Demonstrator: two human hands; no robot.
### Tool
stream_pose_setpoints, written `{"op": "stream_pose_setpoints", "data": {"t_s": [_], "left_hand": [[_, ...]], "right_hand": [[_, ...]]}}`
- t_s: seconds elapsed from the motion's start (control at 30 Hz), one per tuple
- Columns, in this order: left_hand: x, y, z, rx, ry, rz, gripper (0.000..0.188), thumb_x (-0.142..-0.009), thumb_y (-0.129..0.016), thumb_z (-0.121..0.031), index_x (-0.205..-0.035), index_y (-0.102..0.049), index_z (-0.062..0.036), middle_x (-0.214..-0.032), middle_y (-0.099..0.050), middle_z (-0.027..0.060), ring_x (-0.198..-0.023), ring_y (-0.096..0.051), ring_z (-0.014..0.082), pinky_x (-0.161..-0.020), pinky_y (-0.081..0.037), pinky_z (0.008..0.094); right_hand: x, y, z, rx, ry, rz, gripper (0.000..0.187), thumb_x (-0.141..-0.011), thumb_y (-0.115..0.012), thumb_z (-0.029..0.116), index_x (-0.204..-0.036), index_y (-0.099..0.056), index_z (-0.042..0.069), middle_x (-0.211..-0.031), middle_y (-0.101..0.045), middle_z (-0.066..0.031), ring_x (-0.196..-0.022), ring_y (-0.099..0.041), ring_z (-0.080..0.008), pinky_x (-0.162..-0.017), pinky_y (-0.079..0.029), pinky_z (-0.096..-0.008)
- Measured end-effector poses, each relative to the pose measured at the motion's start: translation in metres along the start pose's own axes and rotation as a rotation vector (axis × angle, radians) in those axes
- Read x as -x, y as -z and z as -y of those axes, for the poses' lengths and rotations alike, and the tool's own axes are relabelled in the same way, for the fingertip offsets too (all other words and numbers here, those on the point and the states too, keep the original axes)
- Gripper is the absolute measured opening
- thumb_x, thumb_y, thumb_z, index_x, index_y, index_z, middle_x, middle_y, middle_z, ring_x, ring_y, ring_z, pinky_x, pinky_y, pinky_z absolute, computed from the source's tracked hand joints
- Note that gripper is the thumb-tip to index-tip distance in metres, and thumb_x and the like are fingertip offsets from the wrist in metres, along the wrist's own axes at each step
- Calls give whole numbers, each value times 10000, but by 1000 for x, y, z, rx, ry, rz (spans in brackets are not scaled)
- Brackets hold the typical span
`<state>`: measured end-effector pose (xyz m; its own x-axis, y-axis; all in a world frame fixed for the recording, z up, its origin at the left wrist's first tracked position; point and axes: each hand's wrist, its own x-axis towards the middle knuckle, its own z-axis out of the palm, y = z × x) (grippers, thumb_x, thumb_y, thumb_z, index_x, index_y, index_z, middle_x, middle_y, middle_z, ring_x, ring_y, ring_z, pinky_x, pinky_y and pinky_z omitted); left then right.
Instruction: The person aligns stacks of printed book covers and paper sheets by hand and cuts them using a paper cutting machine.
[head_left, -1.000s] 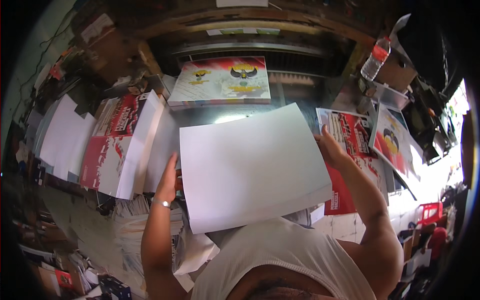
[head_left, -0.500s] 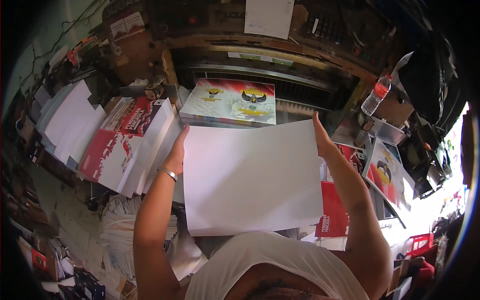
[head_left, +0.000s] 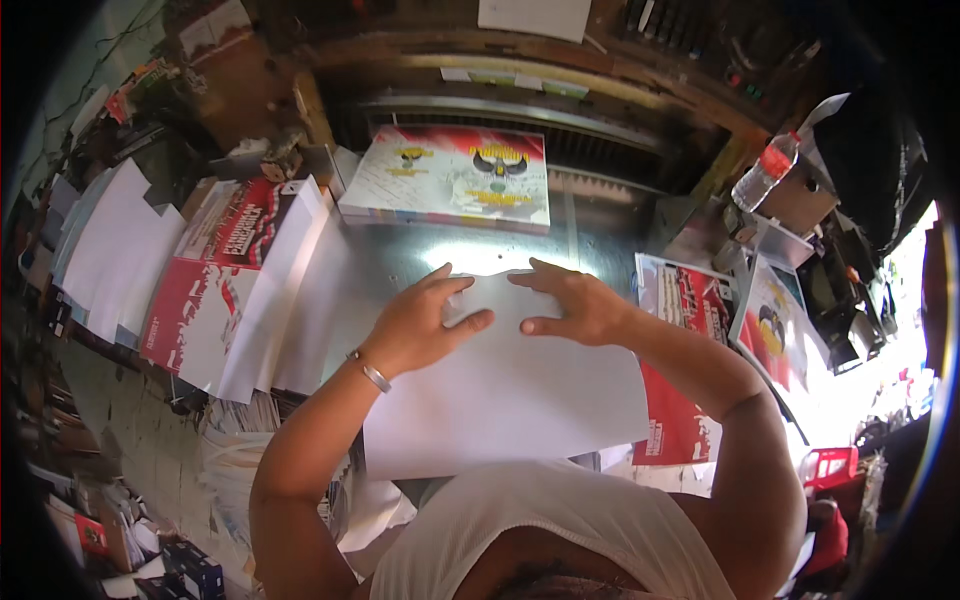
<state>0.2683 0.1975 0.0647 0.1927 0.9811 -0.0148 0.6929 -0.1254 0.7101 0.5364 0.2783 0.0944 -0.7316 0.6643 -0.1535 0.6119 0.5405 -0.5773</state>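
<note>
Blank white paper (head_left: 510,410) lies in front of me, its near edge at my body; I cannot tell how many sheets there are. At its far edge, my left hand (head_left: 420,318) has the thumb and fingers spread, touching or just over the paper. Facing it, my right hand (head_left: 575,305) is open in the same way, with a gap between the two. Beyond my fingers, a stack of printed covers (head_left: 450,180), red and white with a dark bird emblem, sits on the shiny metal table (head_left: 400,250) of a machine.
To the left are red and white printed stacks (head_left: 205,295) and white sheets (head_left: 115,255). On the right lie red covers (head_left: 675,400), a bird-emblem print (head_left: 775,310) and a plastic bottle (head_left: 768,170). Bundled paper (head_left: 245,445) stands below the table at left.
Both hands have left the paper's side edges and come together at its far edge, fingers spread. The paper has dropped from a raised, curved hold to a flatter position.
</note>
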Motion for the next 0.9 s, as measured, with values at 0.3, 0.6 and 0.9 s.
{"op": "stream_pose_setpoints", "data": {"t_s": [0.3, 0.6, 0.9], "left_hand": [[18, -44, 11, -582, -216, -267, 884, -797, -738, -627, -1472, -500, -109, -1496, -410, 255, -1318, -460, 483, -1077, -430, 525], [-6, -41, 66, -627, -89, -249, 832, -827, -728, -591, -1460, -513, -97, -1487, -442, 240, -1292, -510, 422, -1036, -468, 484], [-19, -34, 95, -516, 25, -388, 794, -857, -778, -421, -1485, -447, -66, -1437, -528, 228, -1279, -551, 403, -1009, -508, 457]], "right_hand": [[12, -48, -5, 547, 91, -73, 932, -783, -754, 641, -1541, -414, 219, -1632, -223, -218, -1478, -231, -511, -1196, -277, -604], [-12, -47, -73, 522, 2, -116, 927, -673, -883, 516, -1490, -488, 326, -1643, -264, -126, -1466, -317, -441, -1116, -430, -576], [-30, -26, -108, 226, -138, -291, 795, -734, -868, 411, -1437, -552, 217, -1504, -483, -188, -1202, -617, -430, -1003, -530, -476]]}}
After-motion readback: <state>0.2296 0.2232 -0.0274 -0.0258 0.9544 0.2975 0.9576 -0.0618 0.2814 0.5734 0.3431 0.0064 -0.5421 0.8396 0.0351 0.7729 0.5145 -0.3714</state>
